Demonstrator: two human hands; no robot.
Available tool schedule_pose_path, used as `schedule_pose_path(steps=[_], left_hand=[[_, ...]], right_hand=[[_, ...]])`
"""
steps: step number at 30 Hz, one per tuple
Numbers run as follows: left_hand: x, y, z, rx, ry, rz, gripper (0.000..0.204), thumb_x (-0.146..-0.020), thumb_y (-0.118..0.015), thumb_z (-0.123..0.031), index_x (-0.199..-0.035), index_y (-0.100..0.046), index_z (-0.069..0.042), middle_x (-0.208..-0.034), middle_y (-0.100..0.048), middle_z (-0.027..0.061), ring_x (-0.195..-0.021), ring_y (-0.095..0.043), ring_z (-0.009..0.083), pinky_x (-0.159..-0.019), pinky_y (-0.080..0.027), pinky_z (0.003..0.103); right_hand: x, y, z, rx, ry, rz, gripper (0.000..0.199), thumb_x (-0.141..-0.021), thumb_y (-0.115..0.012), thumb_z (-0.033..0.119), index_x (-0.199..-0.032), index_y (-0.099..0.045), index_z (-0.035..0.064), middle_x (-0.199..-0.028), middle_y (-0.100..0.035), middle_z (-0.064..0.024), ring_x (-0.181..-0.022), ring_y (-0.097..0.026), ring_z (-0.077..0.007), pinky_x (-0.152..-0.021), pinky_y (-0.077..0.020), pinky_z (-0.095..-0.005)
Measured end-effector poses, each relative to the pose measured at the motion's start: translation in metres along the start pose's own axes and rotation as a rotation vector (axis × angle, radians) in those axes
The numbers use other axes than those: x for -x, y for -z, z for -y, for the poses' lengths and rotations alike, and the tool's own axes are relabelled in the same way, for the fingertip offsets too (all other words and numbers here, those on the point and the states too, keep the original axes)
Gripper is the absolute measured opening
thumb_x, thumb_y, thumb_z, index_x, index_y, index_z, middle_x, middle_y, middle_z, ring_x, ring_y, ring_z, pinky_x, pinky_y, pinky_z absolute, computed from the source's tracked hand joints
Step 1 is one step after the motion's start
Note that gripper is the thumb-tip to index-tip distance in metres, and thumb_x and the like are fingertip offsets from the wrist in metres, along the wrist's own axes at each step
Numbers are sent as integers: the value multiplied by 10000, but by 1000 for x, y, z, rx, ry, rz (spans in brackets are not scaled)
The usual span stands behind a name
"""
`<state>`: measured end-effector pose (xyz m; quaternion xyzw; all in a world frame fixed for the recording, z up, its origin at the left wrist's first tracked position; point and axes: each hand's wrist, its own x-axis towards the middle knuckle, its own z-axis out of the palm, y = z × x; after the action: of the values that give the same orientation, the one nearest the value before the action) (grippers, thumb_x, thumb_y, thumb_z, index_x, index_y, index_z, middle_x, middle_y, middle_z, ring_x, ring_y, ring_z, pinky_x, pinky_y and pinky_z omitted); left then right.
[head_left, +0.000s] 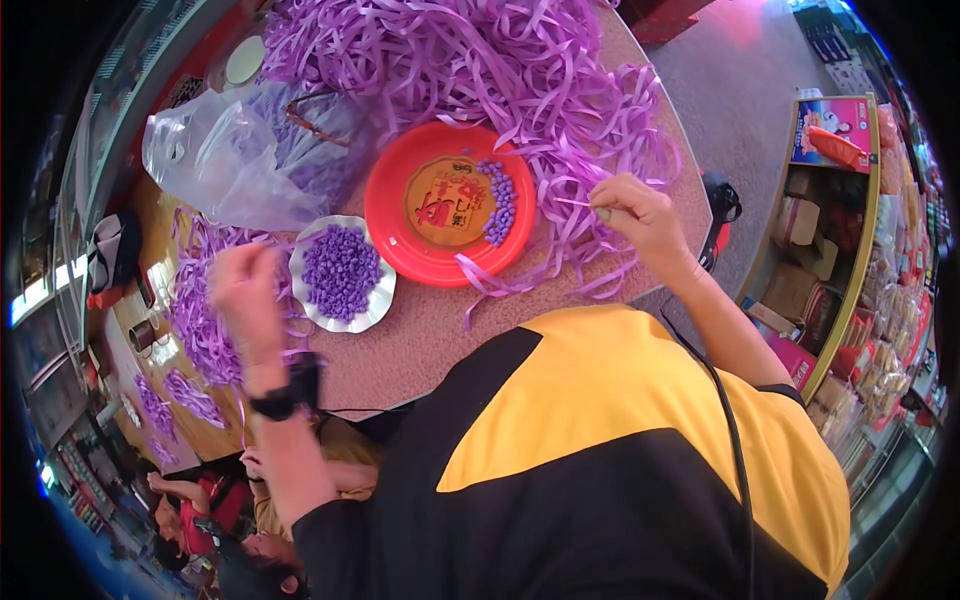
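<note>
My right hand (640, 218) is closed in a pinch on the end of a purple ribbon (572, 203), right of the red plate. Over the left side of the table, beside the white scalloped dish, is my left hand (245, 290); motion smears its curled fingers, so what they hold is not visible. Small purple beads (341, 272) fill the white dish (378, 310). In the red plate (395, 245) more purple beads (498, 203) lie along the right side. A large tangled heap of purple ribbons (430, 60) covers the far part of the table.
A see-through plastic bag (215, 150) with purple contents lies left of the red plate. More ribbons (205, 300) hang at the left near a wooden table (160, 275). Other people (185, 515) sit at the lower left. A glass-topped display case (820, 250) stands at the right.
</note>
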<state>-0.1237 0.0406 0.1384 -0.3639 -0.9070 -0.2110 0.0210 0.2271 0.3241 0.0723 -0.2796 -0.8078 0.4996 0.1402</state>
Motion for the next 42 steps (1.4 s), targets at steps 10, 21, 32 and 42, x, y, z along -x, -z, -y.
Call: schedule_pose_path(steps=[10, 21, 32, 42], left_hand=[[61, -169, -116, 246, -313, 396, 193, -709, -697, -24, -888, -624, -24, -912, -616, 139, -913, -567, 331, -795, -486, 425], [66, -195, -117, 207, -291, 309, 110, -716, -687, -44, -792, -610, -26, -855, -611, 139, -868, -568, 337, -760, -477, 447], [67, -164, -119, 1287, 752, 507, 124, -910, -621, -40, -1005, -677, 17, -872, -636, 57, -764, -603, 123, -589, -494, 232], [92, -134, -134, 1980, 869, 387, 179, -952, -587, -51, -1111, -607, 30, -969, -627, 113, -830, -610, 192, -649, -505, 300]], right_hand=[[31, -15, 0, -140, -158, 131, 166, -794, -661, -24, -957, -681, -2, -823, -680, -96, -763, -667, -162, -693, -514, -281], [36, -14, -10, -148, -133, 135, 139, -804, -658, 7, -942, -675, 7, -818, -676, -112, -753, -674, -205, -691, -513, -308], [7, -31, 2, -151, -59, 191, 153, -838, -628, -19, -985, -669, -7, -796, -658, -84, -735, -624, -128, -678, -488, -272], [-12, -56, 25, -38, 87, 147, 130, -851, -647, 9, -978, -675, 11, -780, -669, -121, -679, -651, -161, -615, -495, -292]])
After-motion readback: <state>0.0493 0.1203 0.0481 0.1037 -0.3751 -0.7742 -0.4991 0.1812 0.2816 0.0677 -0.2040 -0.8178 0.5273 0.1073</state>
